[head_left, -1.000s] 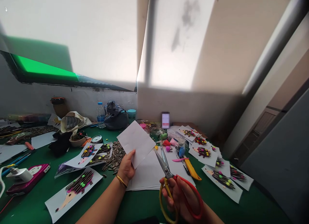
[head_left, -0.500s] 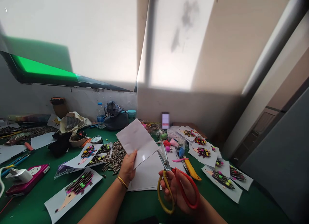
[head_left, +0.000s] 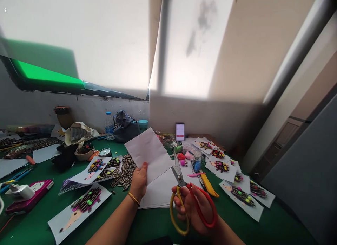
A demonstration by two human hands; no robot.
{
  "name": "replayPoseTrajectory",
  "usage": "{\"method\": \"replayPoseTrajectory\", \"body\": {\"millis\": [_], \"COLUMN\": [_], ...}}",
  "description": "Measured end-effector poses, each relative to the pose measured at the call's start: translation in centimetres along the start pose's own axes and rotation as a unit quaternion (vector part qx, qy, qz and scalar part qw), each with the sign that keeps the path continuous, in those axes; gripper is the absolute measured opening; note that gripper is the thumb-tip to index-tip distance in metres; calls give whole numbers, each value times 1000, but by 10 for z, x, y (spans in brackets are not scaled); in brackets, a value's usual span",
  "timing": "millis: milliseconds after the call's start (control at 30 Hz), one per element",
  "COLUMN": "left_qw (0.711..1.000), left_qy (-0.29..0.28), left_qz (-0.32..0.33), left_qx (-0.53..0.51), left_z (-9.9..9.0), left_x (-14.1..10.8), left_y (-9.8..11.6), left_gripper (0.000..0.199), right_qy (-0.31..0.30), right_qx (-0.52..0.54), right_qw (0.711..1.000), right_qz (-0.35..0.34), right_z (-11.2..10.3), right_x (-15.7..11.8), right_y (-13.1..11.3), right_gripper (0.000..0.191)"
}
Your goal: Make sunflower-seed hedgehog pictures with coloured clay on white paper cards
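My left hand (head_left: 139, 181), with a gold bangle at the wrist, pinches the lower edge of a blank white sheet of paper (head_left: 147, 153), which is tilted up above the table. In my right hand (head_left: 193, 206) are scissors (head_left: 179, 178) with one yellow and one red handle, fingers through the loops. The blades are parted and point up and away, close to the sheet's right corner. More white paper (head_left: 158, 195) lies flat beneath, between my hands. A heap of striped sunflower seeds (head_left: 126, 171) is left of my left hand.
Hedgehog pictures made with seeds lie left (head_left: 81, 210) and right (head_left: 242, 195) on the green table (head_left: 123, 234). A yellow utility knife (head_left: 209, 185), coloured clay (head_left: 181, 157) and an upright phone (head_left: 180, 131) are beyond my right hand. A magenta power strip (head_left: 30, 197) sits at far left.
The held sheet has shifted slightly left and turned a little. The scissors stay in my right hand, the gap between the blades looking slightly narrower.
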State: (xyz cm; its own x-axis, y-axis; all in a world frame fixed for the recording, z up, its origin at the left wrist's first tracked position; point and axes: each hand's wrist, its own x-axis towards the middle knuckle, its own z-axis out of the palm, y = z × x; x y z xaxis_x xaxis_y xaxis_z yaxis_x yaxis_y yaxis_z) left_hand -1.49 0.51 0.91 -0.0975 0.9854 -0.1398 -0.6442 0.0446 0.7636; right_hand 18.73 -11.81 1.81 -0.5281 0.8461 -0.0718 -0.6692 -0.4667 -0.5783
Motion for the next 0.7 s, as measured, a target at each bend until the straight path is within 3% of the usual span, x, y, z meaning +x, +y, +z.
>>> {"method": "replayPoseTrajectory", "body": {"millis": [400, 700], "left_qw": [999, 999], "left_qy": [-4, -17], "left_qz": [23, 30], "left_qx": [30, 19], "left_z": [-3, -5], "left_x": [3, 6], "left_y": [-2, -3], "left_gripper": [15, 20], "right_qy": [-17, -28], "right_qx": [16, -2], "right_qw": [1000, 999], "right_qz": [-4, 15], "right_z": [-4, -28], "right_x": [-1, 5], "right_y": [-3, -2], "right_gripper": [62, 63]}}
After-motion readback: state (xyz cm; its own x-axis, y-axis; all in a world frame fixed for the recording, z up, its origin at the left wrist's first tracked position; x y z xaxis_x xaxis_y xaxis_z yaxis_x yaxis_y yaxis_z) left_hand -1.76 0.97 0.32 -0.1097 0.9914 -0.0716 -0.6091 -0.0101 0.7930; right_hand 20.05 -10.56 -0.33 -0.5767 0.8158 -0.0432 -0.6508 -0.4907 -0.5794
